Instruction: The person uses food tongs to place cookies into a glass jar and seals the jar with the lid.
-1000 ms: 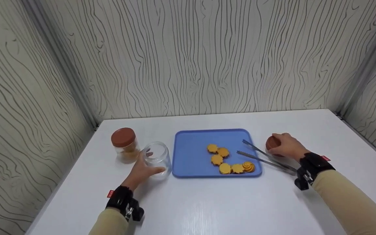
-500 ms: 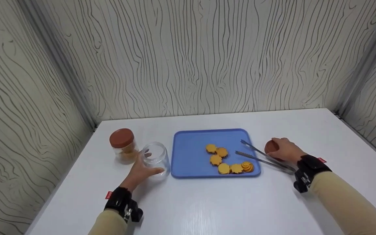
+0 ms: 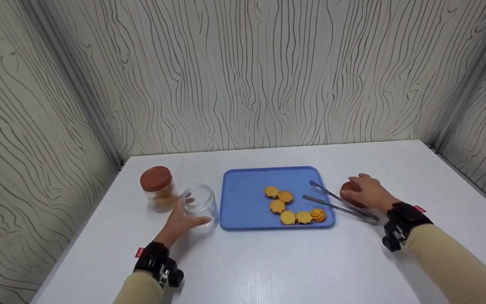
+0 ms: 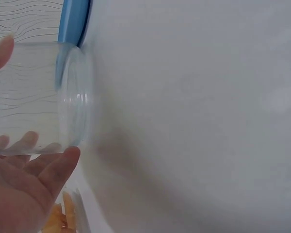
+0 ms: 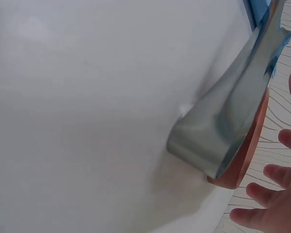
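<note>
I've got left hand (image 3: 179,221) gripping the jar (image 3: 203,205), presumably to steady it; right hand (image 3: 371,194) loosely spread by the lid (image 5: 241,162), contact unclear.

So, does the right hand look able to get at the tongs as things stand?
Probably yes: the right hand appears to hold nothing, and the tongs lie close by, with nothing covering their bent end.

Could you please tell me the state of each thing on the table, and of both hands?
Lidded jar: closed, upright, partly filled.
Uncovered jar: upright, nothing visible inside.
Loose lid: on neither jar.
Tray: flat, partly covered.
Biscuits: six, lying in the tray.
Tongs: spread, tips over the tray.
Left hand: holding the uncovered jar.
Right hand: fingers apart, beside the loose lid.
</note>
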`<action>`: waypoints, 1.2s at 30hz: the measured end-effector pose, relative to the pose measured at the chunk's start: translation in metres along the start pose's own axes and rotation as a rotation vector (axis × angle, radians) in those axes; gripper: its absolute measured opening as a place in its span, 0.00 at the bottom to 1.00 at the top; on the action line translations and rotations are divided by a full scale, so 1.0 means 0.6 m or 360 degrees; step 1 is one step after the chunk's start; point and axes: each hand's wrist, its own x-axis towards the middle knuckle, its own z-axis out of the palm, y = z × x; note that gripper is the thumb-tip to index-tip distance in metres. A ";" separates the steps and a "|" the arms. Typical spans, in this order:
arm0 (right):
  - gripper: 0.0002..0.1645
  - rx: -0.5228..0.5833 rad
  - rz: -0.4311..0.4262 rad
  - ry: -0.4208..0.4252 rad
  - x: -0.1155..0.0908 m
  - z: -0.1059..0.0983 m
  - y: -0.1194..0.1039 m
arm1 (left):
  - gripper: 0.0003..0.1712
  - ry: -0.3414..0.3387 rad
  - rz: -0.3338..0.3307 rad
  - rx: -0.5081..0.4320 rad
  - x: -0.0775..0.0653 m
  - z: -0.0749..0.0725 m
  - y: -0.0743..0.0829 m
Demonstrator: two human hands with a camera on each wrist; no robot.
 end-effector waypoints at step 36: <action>0.35 -0.0179 -0.0364 0.0079 -0.033 0.028 -0.053 | 0.59 0.0003 0.0032 0.0013 -0.005 -0.002 0.005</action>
